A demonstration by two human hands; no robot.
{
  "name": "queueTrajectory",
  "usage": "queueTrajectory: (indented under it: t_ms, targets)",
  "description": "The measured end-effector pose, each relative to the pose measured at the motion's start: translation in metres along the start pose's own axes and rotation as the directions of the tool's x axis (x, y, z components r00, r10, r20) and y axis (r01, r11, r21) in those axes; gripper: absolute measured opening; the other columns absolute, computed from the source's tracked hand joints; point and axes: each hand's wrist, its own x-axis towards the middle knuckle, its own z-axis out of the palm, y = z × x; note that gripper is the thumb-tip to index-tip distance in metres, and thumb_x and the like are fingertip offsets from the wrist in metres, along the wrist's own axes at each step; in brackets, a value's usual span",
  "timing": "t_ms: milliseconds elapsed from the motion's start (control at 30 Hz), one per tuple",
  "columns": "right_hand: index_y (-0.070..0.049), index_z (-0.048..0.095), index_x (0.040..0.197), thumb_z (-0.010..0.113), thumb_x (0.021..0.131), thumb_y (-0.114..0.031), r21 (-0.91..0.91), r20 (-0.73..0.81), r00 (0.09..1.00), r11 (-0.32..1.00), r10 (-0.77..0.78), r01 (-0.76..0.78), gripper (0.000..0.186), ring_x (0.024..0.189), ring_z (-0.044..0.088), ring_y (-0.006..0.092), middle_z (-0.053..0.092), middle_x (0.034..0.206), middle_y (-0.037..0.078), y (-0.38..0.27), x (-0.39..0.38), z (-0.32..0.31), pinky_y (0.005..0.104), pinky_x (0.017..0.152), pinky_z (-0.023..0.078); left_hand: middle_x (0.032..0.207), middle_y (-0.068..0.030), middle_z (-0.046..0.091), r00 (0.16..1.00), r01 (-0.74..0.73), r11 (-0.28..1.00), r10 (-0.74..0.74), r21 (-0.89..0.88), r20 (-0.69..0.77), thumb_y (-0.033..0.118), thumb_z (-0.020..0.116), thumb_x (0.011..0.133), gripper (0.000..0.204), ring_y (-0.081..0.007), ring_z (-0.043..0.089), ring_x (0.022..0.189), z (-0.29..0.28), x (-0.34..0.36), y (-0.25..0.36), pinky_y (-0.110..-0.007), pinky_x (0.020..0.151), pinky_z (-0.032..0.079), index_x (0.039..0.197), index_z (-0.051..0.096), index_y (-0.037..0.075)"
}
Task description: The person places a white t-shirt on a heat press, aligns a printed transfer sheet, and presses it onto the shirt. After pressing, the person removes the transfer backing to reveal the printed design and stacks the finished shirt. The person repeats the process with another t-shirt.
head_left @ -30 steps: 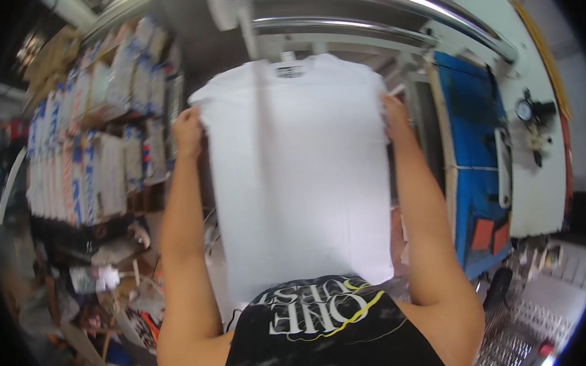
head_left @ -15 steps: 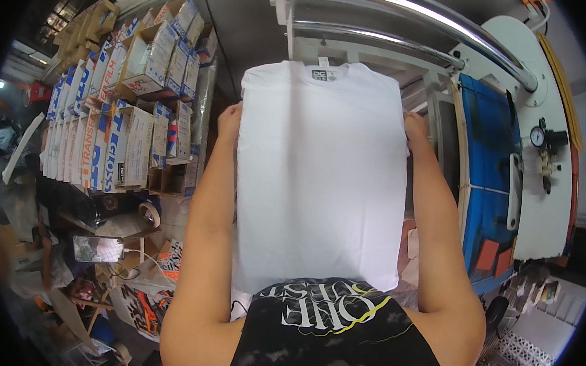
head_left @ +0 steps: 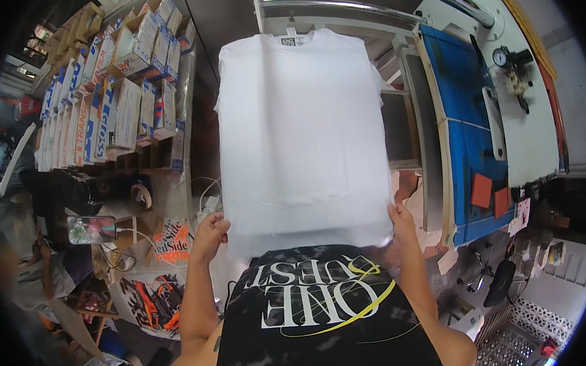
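Observation:
A white T-shirt (head_left: 303, 135) lies spread out face up, its neckline with a dark printed label at the far end and its hem close to my body. At its lower left side edge is my left hand (head_left: 210, 236), fingers curled in and fingertips against the fabric. My right hand (head_left: 401, 222) is closed at the opposite lower edge, level with the left; its inner fingers are partly hidden. The shirt looks mostly smooth, with faint creases near the hem. What it rests on is covered.
Chrome rails (head_left: 336, 9) run behind the shirt. To the right stand a blue padded panel (head_left: 464, 132) and a white machine housing with a pressure gauge (head_left: 500, 57). Stacked cardboard boxes (head_left: 101, 114) fill the left, above a lit phone (head_left: 92, 229) with a cable.
Both hands have slid from the shirt's upper sides down toward its hem, and my elbows have drawn back. The view has shifted, so the shirt sits higher and further left in the picture.

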Motion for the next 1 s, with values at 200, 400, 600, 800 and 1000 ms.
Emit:
queueTrajectory:
  t_ms: [200, 400, 600, 800, 1000]
  targets:
    - [-0.002, 0.064, 0.097, 0.068, 0.099, -0.021, 0.016, 0.059, 0.998, 0.999, 0.028, -0.029, 0.020, 0.078, 0.063, 0.0102, 0.068, 0.087, 0.003, -0.010, -0.007, -0.015, 0.0262, 0.073, 0.052, 0.078, 0.0019, 0.061, 1.000, 0.014, 0.992, -0.017, -0.126, -0.023, 0.023, 0.072, 0.095, 0.023, -0.0087, 0.053, 0.062, 0.001, -0.001, 0.006, -0.025, 0.062, 0.046, 0.104, 0.063, 0.004]
    - [-0.002, 0.064, 0.095, 0.067, 0.099, -0.020, -0.028, 0.050, 0.999, 0.999, -0.016, 0.017, 0.019, 0.076, 0.061, 0.0093, 0.067, 0.086, 0.002, -0.007, -0.010, -0.021, 0.0248, 0.071, 0.050, 0.075, 0.0055, 0.060, 1.000, 0.016, 1.000, -0.016, -0.025, -0.006, 0.026, 0.071, 0.096, 0.020, -0.0060, 0.051, 0.062, -0.010, -0.012, -0.003, -0.022, 0.060, 0.042, 0.099, 0.066, 0.007]
    - [-0.005, 0.064, 0.094, 0.068, 0.099, -0.026, -0.100, 0.030, 0.998, 0.993, -0.063, 0.065, 0.021, 0.069, 0.058, 0.0076, 0.065, 0.080, -0.001, 0.003, -0.007, -0.031, 0.0234, 0.063, 0.046, 0.080, 0.0045, 0.064, 1.000, -0.025, 1.000, 0.025, 0.000, 0.001, 0.026, 0.070, 0.096, 0.020, -0.0056, 0.053, 0.065, -0.017, -0.012, -0.017, -0.023, 0.058, 0.040, 0.096, 0.069, 0.006]
    - [-0.002, 0.066, 0.095, 0.063, 0.101, -0.024, -0.118, 0.051, 0.998, 0.992, -0.032, 0.038, 0.023, 0.071, 0.056, 0.0077, 0.063, 0.082, -0.001, 0.012, -0.001, -0.040, 0.0237, 0.063, 0.045, 0.084, 0.0033, 0.064, 0.999, -0.028, 0.998, 0.030, 0.052, -0.033, 0.022, 0.065, 0.098, 0.017, -0.0089, 0.056, 0.072, -0.026, -0.011, -0.033, -0.025, 0.068, 0.045, 0.100, 0.067, 0.005]
    - [0.003, 0.068, 0.111, 0.062, 0.101, -0.018, -0.175, -0.039, 0.998, 0.984, -0.052, 0.044, 0.024, 0.093, 0.061, 0.0132, 0.068, 0.102, 0.006, 0.011, -0.002, -0.027, 0.0285, 0.083, 0.050, 0.096, 0.0007, 0.064, 0.992, -0.130, 0.991, 0.130, -0.037, 0.002, 0.019, 0.060, 0.099, 0.018, -0.0105, 0.057, 0.089, -0.028, -0.006, -0.041, -0.028, 0.082, 0.046, 0.108, 0.065, 0.003]
